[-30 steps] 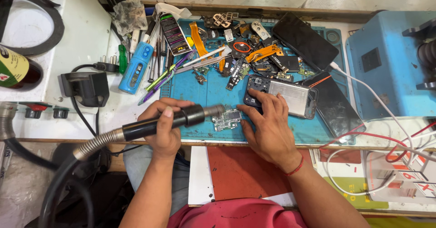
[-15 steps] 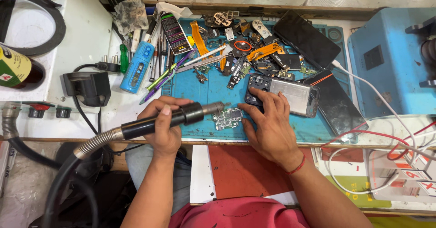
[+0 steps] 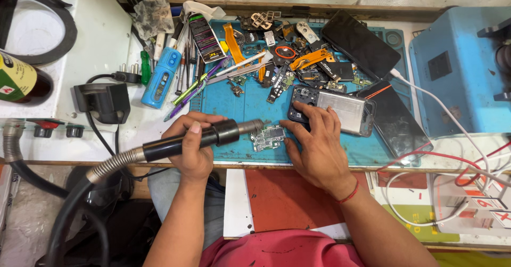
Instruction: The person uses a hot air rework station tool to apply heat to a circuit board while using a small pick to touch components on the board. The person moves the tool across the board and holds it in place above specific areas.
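Gripping the black hot-air wand (image 3: 186,142) in my clenched left hand (image 3: 192,144), I see its nozzle just left of the small circuit board (image 3: 269,137) on the blue mat (image 3: 250,104) — my right hand (image 3: 319,147) lies open, fingers spread, just right of the board.

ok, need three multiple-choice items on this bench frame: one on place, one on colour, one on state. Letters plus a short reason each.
1. Where does the small circuit board lie?
A. on the blue mat
B. on the white shelf
C. in the person's lap

2. What colour is the band on the right wrist?
A. green
B. red
C. white

3. How is the hot-air handpiece held?
A. lying loose on the mat
B. gripped in the left hand, nozzle toward the board
C. gripped in the right hand

Answers:
1 A, the board sits on the mat by the nozzle tip.
2 B, a red band circles the wrist.
3 B, left fingers wrap the black handle; the right hand rests flat beside the board.
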